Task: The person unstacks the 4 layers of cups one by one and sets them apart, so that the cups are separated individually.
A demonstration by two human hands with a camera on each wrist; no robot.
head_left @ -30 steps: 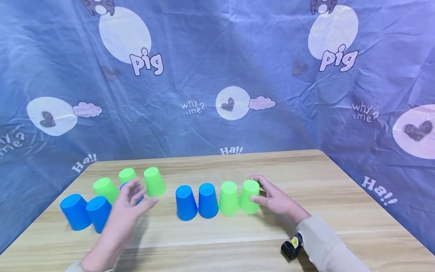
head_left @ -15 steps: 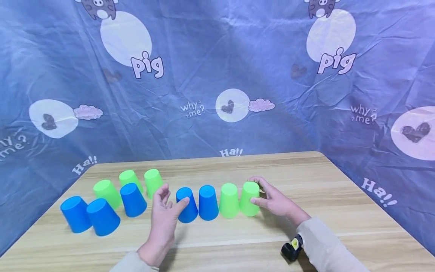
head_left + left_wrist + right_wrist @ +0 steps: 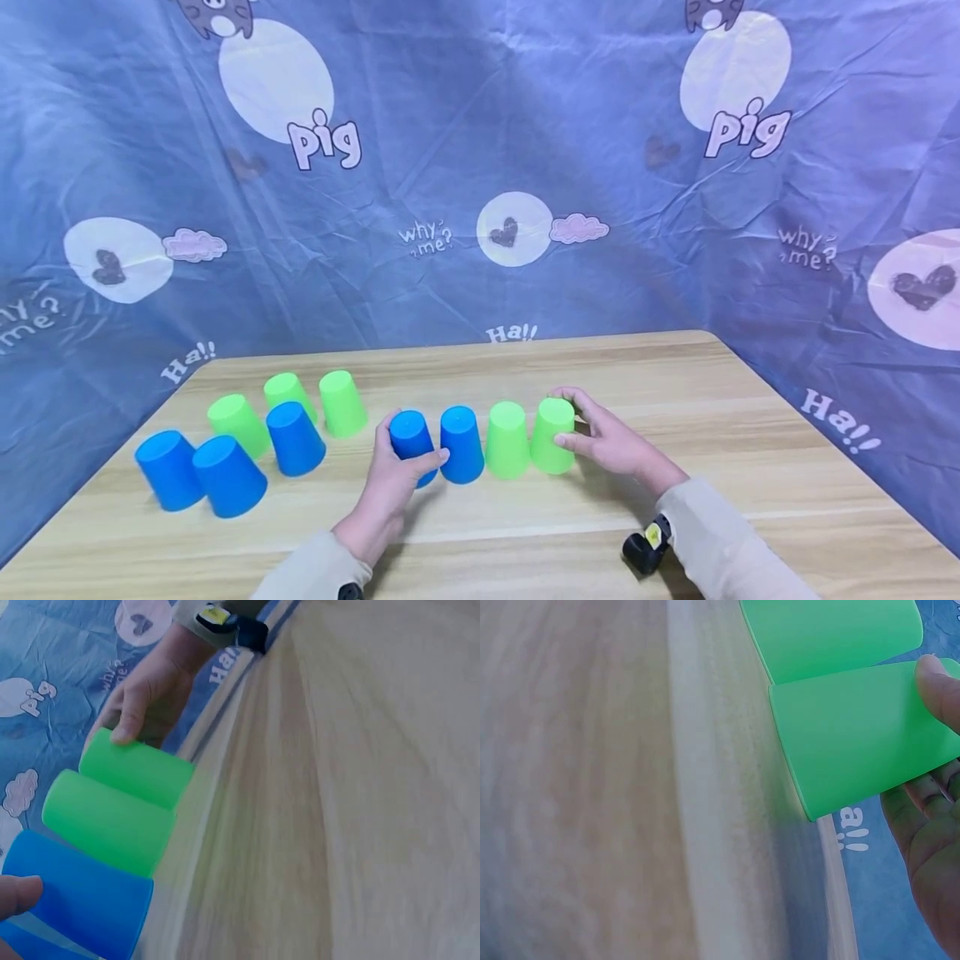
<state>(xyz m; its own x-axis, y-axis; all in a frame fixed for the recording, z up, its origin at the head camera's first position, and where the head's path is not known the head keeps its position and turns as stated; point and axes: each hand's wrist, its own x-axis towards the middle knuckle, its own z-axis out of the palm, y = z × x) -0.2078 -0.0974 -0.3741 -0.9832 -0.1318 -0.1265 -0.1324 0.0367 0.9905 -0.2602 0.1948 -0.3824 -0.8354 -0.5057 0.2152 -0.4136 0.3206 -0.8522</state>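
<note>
Four-in-line upside-down plastic cups stand side by side at the middle of the table. My left hand [image 3: 393, 475] is wrapped round the leftmost blue cup [image 3: 408, 427], its thumb [image 3: 21, 894] lying across the front and reaching the second blue cup [image 3: 463, 446]. At the other end, my right hand [image 3: 607, 437] holds the rightmost green cup [image 3: 551, 442], thumb in front and fingers behind. Between them stands another green cup [image 3: 507, 442], close beside its neighbours. The left fingers behind the blue cup are mostly hidden.
On the left of the wooden table [image 3: 525, 550] stand several more upside-down cups, including a front blue cup [image 3: 228, 479] and a back green cup [image 3: 342, 406]. A black wrist device [image 3: 645, 547] is by the right sleeve. A printed blue cloth [image 3: 420, 292] hangs behind.
My left hand has moved right from the left-hand group of cups to the leftmost blue cup of the row and taken hold of it. My right hand has stayed on its green cup.
</note>
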